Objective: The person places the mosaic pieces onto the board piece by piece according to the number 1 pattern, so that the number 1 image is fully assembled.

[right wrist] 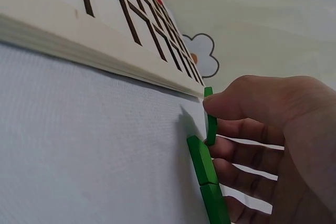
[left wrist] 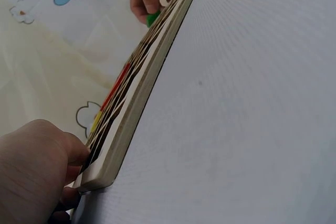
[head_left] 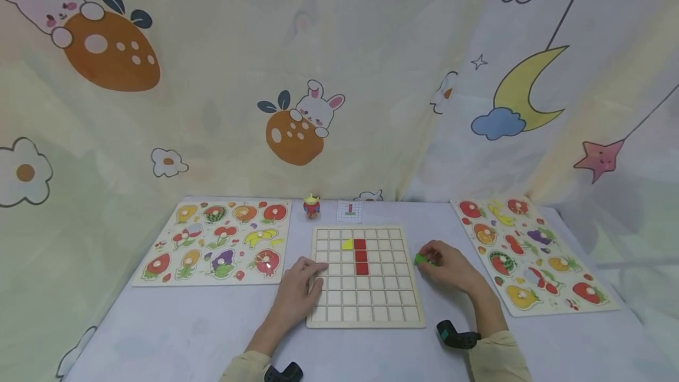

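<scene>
A pale wooden grid board (head_left: pixel 366 323) lies flat on the table, with three red squares (head_left: pixel 361 256) in a column and a yellow piece (head_left: pixel 347 244) left of the top one. My left hand (head_left: pixel 301 289) rests at the board's left edge, its index finger reaching onto the rim; the lower fingers are partly hidden. Beside the right edge, my right hand (head_left: pixel 447 265) pinches a small green piece (right wrist: pixel 210 116) between thumb and fingers. Close under those fingers are two more green pieces (right wrist: pixel 202 161), end to end; whether they touch the hand I cannot tell.
Fruit puzzle boards flank the grid, one at left (head_left: pixel 212 243) and one at right (head_left: pixel 530 258). Behind it stand a small toy figure (head_left: pixel 312 207) and a printed pattern card (head_left: pixel 349 211). A patterned cloth (head_left: pixel 371 75) hangs along the table's back.
</scene>
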`<state>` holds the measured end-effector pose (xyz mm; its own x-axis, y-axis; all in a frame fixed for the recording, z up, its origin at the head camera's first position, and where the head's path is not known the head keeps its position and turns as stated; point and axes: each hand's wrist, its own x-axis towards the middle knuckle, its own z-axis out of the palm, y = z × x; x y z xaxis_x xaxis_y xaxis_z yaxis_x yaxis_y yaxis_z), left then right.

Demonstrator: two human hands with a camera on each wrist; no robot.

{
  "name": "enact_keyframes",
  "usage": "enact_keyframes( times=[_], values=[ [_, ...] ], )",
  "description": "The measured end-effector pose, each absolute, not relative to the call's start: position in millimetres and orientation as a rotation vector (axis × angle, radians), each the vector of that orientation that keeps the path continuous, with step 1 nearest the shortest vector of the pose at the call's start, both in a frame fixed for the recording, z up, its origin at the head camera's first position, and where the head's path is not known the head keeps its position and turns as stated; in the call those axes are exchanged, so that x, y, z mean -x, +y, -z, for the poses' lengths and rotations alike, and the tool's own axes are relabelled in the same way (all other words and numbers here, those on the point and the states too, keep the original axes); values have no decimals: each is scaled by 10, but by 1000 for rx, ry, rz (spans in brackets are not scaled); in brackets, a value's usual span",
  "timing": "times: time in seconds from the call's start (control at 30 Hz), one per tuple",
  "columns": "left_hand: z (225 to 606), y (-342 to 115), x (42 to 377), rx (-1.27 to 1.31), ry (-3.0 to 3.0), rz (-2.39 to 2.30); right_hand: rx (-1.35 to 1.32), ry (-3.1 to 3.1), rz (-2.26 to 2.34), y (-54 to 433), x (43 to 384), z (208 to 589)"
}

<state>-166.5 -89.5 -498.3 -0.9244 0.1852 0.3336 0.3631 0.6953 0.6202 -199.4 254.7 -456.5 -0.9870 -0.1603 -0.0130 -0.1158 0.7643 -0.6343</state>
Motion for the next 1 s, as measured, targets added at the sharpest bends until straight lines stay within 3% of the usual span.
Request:
enact_keyframes(
  times=[1.0],
  values=[
    [4978,-888,1664,421,-2676,1045,178,2927,1110,2322,2033,4583]
  ],
)
